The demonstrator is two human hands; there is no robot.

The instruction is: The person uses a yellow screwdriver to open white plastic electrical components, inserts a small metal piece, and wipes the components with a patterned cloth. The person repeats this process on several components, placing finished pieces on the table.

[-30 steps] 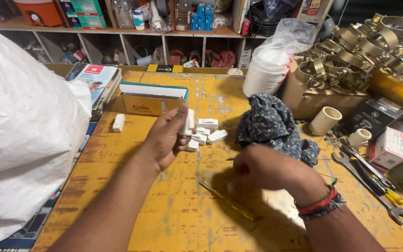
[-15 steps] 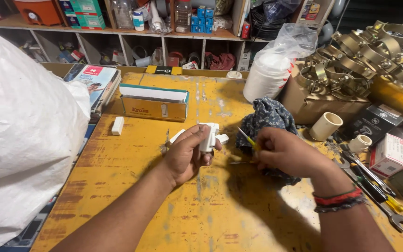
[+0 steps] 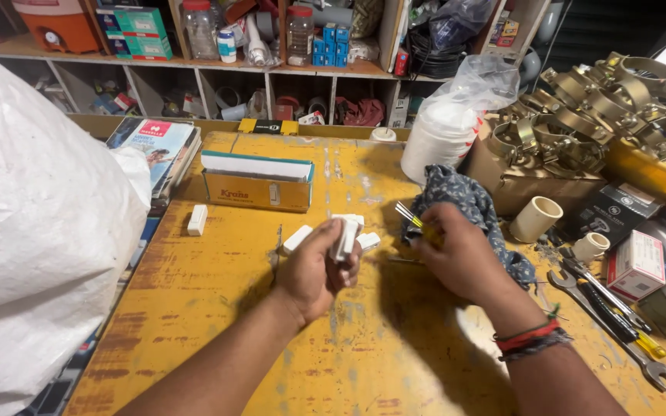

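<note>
White plastic, small and blocky: the part (image 3: 344, 237) is gripped in the left hand (image 3: 316, 270), held upright above the yellow bench (image 3: 217, 308) near its middle, fingers wrapped round the lower body with the top end left clear. The right hand (image 3: 456, 258) is clenched on a thin yellow-handled tool (image 3: 408, 215), its tip pointing up and left, close to the part but apart from it. Judged from the head view, the part is light, rigid and smooth, so it could slip under a loose pinch; a grip across its flat sides looks soundest. More white pieces (image 3: 296, 239) lie on the bench just behind the left hand, and a single one (image 3: 196, 219) lies apart to the left. A yellow carton (image 3: 256, 185) stands beyond them, a patterned blue cloth (image 3: 464, 202) lies under the right hand, and spanners (image 3: 618, 339) rest at the right edge. A large white sack (image 3: 32, 231) fills the left side.
</note>
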